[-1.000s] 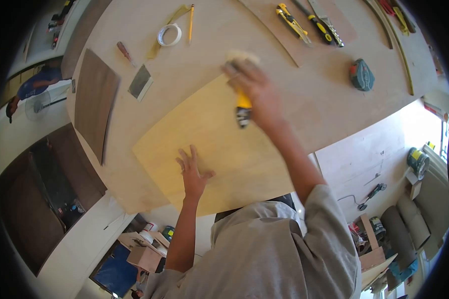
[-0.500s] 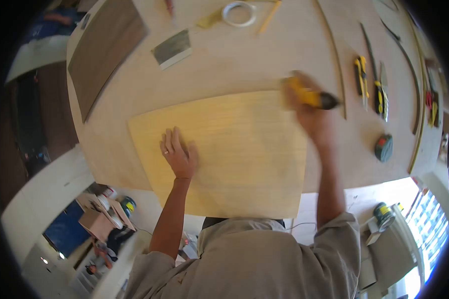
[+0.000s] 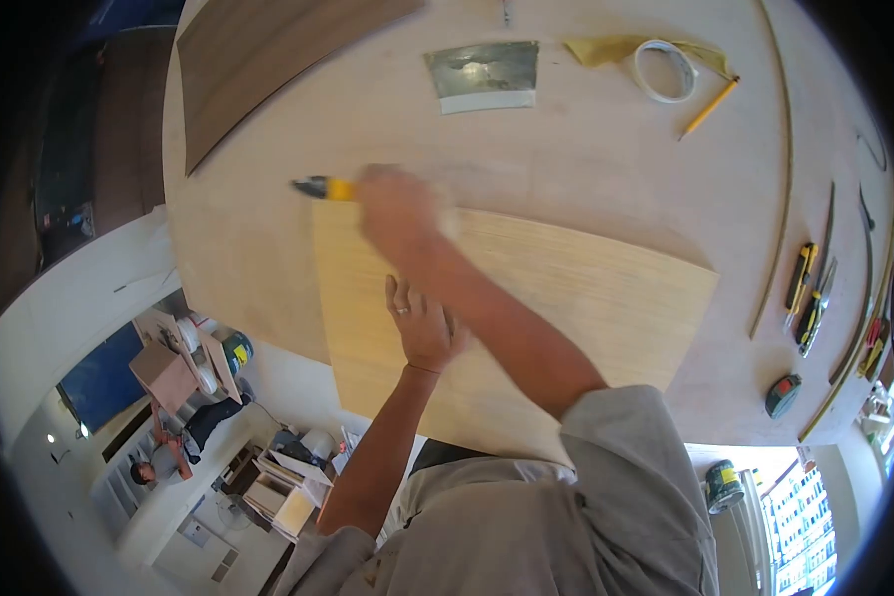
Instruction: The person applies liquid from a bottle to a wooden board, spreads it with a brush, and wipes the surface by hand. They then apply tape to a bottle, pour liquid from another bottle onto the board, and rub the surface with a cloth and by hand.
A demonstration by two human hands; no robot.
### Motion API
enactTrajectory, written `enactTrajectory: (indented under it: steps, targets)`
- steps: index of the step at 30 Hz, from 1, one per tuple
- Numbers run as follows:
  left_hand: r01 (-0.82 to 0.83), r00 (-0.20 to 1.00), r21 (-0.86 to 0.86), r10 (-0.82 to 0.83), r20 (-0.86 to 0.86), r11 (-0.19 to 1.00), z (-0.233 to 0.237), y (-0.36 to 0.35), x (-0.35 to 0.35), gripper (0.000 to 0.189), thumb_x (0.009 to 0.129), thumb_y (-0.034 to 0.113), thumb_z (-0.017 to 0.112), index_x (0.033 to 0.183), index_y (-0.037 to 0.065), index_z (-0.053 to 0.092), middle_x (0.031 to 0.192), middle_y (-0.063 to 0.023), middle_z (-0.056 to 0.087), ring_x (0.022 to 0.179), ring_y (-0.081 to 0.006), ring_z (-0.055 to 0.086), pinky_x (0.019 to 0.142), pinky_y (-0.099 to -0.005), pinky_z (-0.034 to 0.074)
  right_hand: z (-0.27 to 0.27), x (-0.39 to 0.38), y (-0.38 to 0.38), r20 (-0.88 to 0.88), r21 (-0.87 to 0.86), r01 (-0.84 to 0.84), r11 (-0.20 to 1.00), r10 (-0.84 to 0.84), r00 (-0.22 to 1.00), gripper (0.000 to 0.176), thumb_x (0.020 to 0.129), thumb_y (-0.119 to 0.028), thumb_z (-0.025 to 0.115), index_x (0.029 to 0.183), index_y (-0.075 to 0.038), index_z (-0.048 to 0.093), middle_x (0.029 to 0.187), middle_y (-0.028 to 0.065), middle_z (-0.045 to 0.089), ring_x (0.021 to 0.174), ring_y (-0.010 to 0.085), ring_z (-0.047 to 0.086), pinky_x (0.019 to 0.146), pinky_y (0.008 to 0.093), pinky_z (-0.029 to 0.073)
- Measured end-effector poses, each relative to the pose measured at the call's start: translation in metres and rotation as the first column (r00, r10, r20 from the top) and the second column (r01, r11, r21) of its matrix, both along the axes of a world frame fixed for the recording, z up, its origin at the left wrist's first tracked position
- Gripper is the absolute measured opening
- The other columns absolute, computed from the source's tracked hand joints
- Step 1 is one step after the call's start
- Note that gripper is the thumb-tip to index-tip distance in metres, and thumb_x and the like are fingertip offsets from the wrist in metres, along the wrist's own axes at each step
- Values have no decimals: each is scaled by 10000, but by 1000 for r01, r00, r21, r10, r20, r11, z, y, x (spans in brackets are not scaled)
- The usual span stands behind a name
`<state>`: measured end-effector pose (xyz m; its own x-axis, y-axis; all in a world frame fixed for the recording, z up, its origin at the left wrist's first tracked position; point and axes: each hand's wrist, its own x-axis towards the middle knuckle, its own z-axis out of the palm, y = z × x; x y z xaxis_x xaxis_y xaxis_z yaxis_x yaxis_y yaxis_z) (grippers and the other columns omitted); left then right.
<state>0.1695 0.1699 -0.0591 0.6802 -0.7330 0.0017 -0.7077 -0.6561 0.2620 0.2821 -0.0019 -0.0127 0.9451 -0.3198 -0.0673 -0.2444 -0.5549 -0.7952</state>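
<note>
Two arms reach over a table [image 3: 546, 164] in the head view: the left hand [image 3: 427, 333] is open on a pale board [image 3: 586, 288], fingers stretched; the right hand [image 3: 397, 209] is closed round a yellow-and-black handle [image 3: 340, 189] near the board's far edge. Beyond lie a dark board [image 3: 268, 60], a metal plate [image 3: 487, 74], a tape roll [image 3: 640, 79] overlapping a yellowish strip [image 3: 601, 52], and a pencil [image 3: 710, 107]. At right are a cutter [image 3: 801, 278] and tape measure [image 3: 783, 395]. The right hand is blurred, its far end of the tool unclear; its forearm partly covers the left hand. The dark board is cut off at the top.
</note>
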Motion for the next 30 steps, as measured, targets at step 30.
enactTrajectory:
  steps: [30]
  targets:
    - [-61,997,-322,46,-54,945,7,67,-13,636,995,429,615,1531,105,503,1634,-92,423,1548,-329,330,1307,-547,195,108,20,125,-18,-359,-228,905,237,971,364,989,-227,722,1330,-99,715,1214,154,759,1110,229,728,947,362,536]
